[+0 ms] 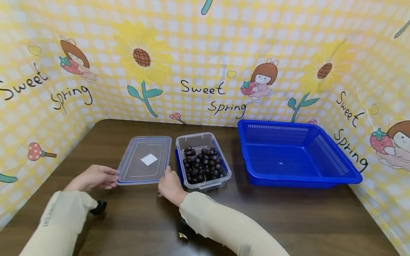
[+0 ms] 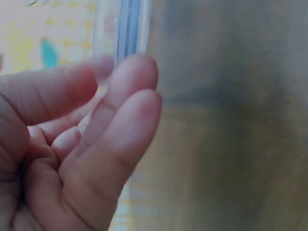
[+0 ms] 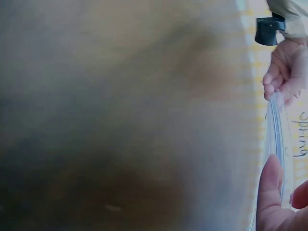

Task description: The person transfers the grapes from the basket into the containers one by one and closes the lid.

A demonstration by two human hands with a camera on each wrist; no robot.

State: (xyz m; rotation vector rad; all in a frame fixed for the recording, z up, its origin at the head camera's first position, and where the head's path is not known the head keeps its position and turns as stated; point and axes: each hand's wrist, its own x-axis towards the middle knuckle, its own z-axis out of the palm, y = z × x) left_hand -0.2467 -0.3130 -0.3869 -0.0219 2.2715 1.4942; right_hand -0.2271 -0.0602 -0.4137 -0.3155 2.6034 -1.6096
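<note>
A clear plastic lid (image 1: 134,167) with a blue seal and a white square label (image 1: 149,159) is held level between both hands. My left hand (image 1: 97,176) pinches its near left corner between thumb and fingertips, seen close up in the left wrist view. On the near right corner, my right hand (image 1: 171,185) grips the edge; its thumb (image 3: 270,180) lies along the rim in the right wrist view. Just right of the lid stands a clear plastic container (image 1: 209,185), holding many dark grapes (image 1: 202,165). Its base looks blue at the left side.
A large blue slatted basket (image 1: 298,179) stands on the right of the brown wooden table (image 1: 134,220). Behind and along both sides hangs a yellow checked cloth (image 1: 198,46) with printed flowers and figures. A dark wrist strap mount (image 1: 98,208) sits under the left sleeve.
</note>
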